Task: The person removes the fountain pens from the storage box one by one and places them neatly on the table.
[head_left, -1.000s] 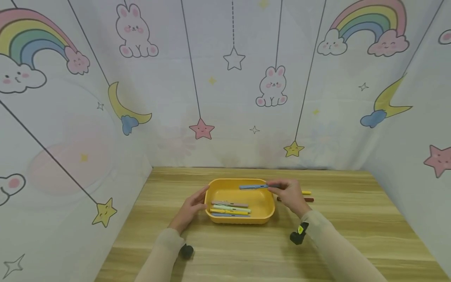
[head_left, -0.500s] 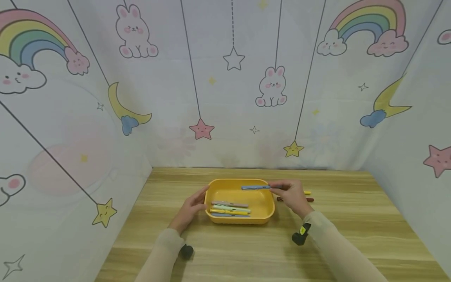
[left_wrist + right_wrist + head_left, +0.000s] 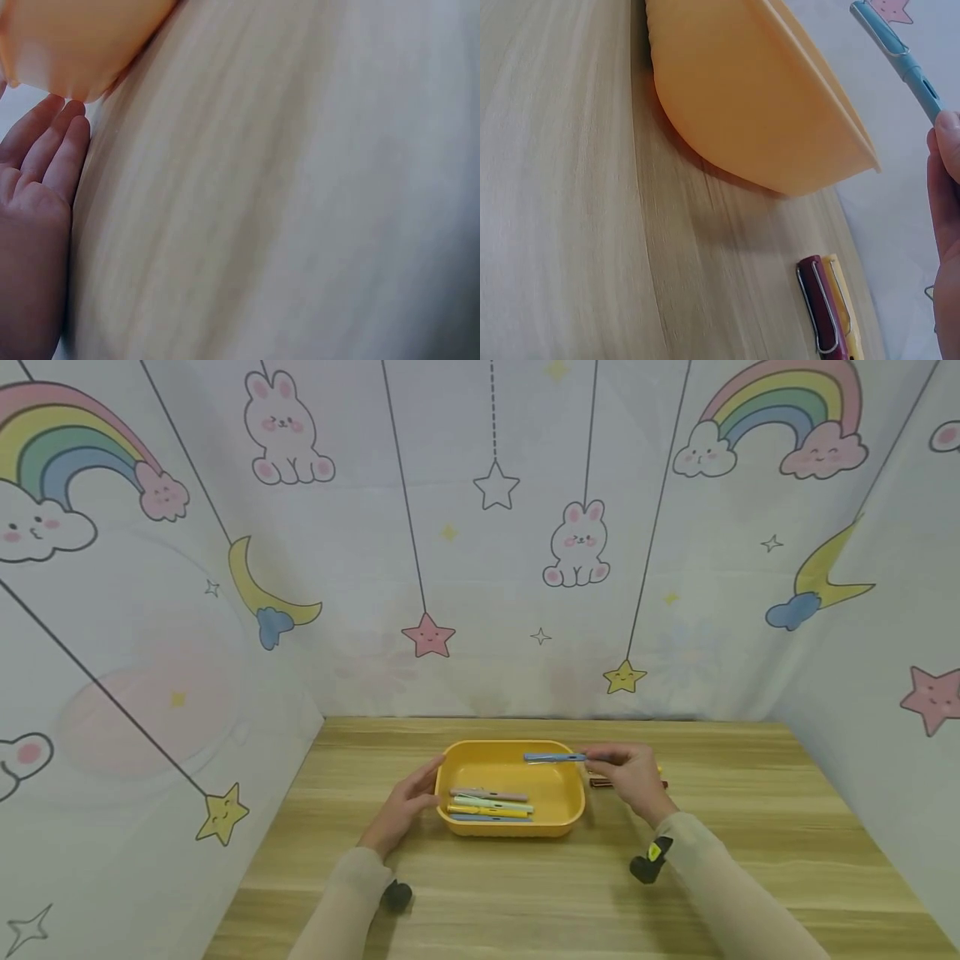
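In the head view, my right hand (image 3: pixel 626 777) pinches a blue capped pen (image 3: pixel 553 758) by one end. The pen lies level above the right back part of a yellow plastic basin (image 3: pixel 510 831). In the right wrist view, the pen (image 3: pixel 900 56) shows its wire clip and a slot in the barrel, and stands apart from the basin's rim. My left hand (image 3: pixel 401 810) rests against the basin's left side. Its fairly straight fingers (image 3: pixel 69 150) touch the outer wall in the left wrist view. Inside the basin, several pens (image 3: pixel 491 806) lie side by side near the front.
Beside the basin on the right, a dark red pen (image 3: pixel 823 307) and a yellow pen (image 3: pixel 844 300) lie side by side on the wooden table (image 3: pixel 480 902). The right hand partly hides them in the head view. A printed cloth wall (image 3: pixel 510 677) stands behind the table.
My right hand has moved slightly to the right with the blue pen, and now covers more of the two pens on the table. The left hand and the basin have stayed put.
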A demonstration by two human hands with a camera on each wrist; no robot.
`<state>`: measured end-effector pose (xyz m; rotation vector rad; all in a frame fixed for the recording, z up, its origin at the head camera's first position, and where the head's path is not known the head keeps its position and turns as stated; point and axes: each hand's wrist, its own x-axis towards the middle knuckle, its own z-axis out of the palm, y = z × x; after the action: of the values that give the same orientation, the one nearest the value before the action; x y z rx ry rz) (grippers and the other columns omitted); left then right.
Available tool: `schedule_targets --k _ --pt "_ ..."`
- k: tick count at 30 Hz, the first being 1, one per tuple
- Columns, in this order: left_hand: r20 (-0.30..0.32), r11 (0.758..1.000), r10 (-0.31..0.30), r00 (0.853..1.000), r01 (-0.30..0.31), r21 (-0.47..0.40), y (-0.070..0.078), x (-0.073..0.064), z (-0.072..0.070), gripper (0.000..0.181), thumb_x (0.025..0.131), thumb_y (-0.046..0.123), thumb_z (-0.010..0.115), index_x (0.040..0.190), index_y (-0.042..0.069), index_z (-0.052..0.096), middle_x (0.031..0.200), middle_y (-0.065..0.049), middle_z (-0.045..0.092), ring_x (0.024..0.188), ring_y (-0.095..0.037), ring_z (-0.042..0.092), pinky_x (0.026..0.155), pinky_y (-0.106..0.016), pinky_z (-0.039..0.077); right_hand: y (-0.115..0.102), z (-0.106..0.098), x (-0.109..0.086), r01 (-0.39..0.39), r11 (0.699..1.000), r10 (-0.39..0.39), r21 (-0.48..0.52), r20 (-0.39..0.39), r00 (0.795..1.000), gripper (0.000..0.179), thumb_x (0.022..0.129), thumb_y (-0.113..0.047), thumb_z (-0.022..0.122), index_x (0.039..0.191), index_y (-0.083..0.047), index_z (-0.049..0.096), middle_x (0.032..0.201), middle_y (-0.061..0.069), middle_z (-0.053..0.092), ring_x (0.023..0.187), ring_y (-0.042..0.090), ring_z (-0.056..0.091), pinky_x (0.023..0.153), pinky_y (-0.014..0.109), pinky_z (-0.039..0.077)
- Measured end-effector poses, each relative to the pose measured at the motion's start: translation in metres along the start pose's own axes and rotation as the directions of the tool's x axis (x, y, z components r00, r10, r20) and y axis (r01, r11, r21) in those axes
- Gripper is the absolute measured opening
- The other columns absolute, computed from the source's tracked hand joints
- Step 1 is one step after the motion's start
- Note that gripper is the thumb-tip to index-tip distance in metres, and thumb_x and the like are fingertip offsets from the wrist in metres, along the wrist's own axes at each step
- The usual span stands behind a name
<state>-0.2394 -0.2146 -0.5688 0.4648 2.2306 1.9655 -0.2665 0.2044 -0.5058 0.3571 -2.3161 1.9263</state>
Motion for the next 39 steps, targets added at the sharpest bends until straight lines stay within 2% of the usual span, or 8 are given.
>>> schedule_targets --k 3,8,11,16,23,27,35,39 --pt "0.000 1.000 0.005 1.000 -0.005 0.000 0.000 0.000 0.000 0.067 0.102 0.004 0.061 0.164 0.017 0.039 0.169 -0.005 0.036 0.155 -0.028 0.035 0.121 -0.032 0.035 -0.001 -0.006 -0.002 0.000 1.000 0.000 0.026 0.012 1.000 0.015 0.090 0.004 0.078 0.105 0.008 0.079 0.113 0.023 0.077 0.092 0.017 0.078 0.081 0.049 0.064" --pt "0.002 1.000 0.004 1.000 -0.004 -0.002 0.000 -0.001 0.001 0.068 0.102 0.004 0.061 0.164 0.016 0.038 0.170 -0.006 0.035 0.155 -0.029 0.035 0.120 -0.027 0.037 -0.002 -0.018 -0.007 -0.015 0.998 0.014 -0.058 -0.007 1.000 0.017 0.092 -0.004 0.079 0.108 0.003 0.080 0.111 0.018 0.078 0.085 0.011 0.075 0.070 0.033 0.065" --pt "0.000 1.000 -0.004 1.000 0.004 -0.001 0.000 -0.001 0.001 0.067 0.102 0.005 0.061 0.164 0.018 0.039 0.170 -0.003 0.036 0.155 -0.026 0.035 0.120 -0.028 0.036 0.000 -0.025 -0.009 -0.019 0.996 0.017 -0.083 -0.023 1.000 0.020 0.092 -0.009 0.081 0.109 0.000 0.081 0.107 0.009 0.080 0.087 0.012 0.076 0.071 0.039 0.066" --pt "-0.005 1.000 -0.003 1.000 0.003 -0.002 0.000 0.001 0.000 0.067 0.102 0.004 0.061 0.164 0.019 0.039 0.170 -0.003 0.036 0.155 -0.026 0.035 0.120 -0.026 0.036 0.001 -0.035 -0.012 0.035 0.992 -0.040 -0.121 -0.038 0.998 0.019 0.091 -0.008 0.082 0.108 0.000 0.081 0.105 0.002 0.081 0.085 0.014 0.076 0.070 0.040 0.065" --pt "-0.005 1.000 -0.004 1.000 0.004 0.003 -0.002 0.002 -0.001 0.067 0.102 0.004 0.061 0.164 0.017 0.038 0.170 -0.007 0.035 0.155 -0.031 0.034 0.125 -0.047 0.030 0.005 -0.048 -0.019 0.044 0.990 -0.052 -0.131 -0.057 0.997 0.019 0.092 -0.005 0.081 0.109 0.002 0.080 0.105 -0.001 0.081 0.089 0.009 0.075 0.072 0.035 0.065" --pt "-0.001 1.000 -0.001 1.000 0.001 -0.002 -0.003 0.002 -0.001 0.067 0.102 0.004 0.061 0.164 0.016 0.038 0.170 -0.008 0.034 0.156 -0.031 0.033 0.125 -0.052 0.028 0.007 -0.056 -0.022 0.029 0.991 -0.040 -0.132 -0.079 0.996 0.021 0.091 -0.004 0.080 0.110 0.004 0.079 0.107 0.001 0.081 0.091 0.004 0.074 0.074 0.032 0.064" --pt "-0.005 1.000 -0.004 1.000 0.004 -0.005 -0.002 0.002 0.000 0.067 0.102 0.004 0.061 0.164 0.016 0.038 0.170 -0.009 0.035 0.156 -0.032 0.034 0.125 -0.052 0.028 0.015 -0.075 -0.033 -0.004 0.985 -0.015 -0.175 -0.102 0.995 0.027 0.093 -0.013 0.081 0.115 0.002 0.079 0.107 -0.007 0.080 0.091 0.004 0.073 0.078 0.029 0.064" --pt "-0.008 1.000 -0.004 1.000 0.004 0.007 -0.003 0.003 -0.001 0.067 0.102 0.004 0.061 0.164 0.015 0.039 0.169 -0.010 0.035 0.155 -0.033 0.034 0.125 -0.046 0.030 0.020 -0.082 -0.039 0.011 0.977 -0.035 -0.212 -0.112 0.993 0.027 0.093 -0.012 0.081 0.114 0.004 0.078 0.107 -0.005 0.081 0.092 0.003 0.073 0.078 0.023 0.062"
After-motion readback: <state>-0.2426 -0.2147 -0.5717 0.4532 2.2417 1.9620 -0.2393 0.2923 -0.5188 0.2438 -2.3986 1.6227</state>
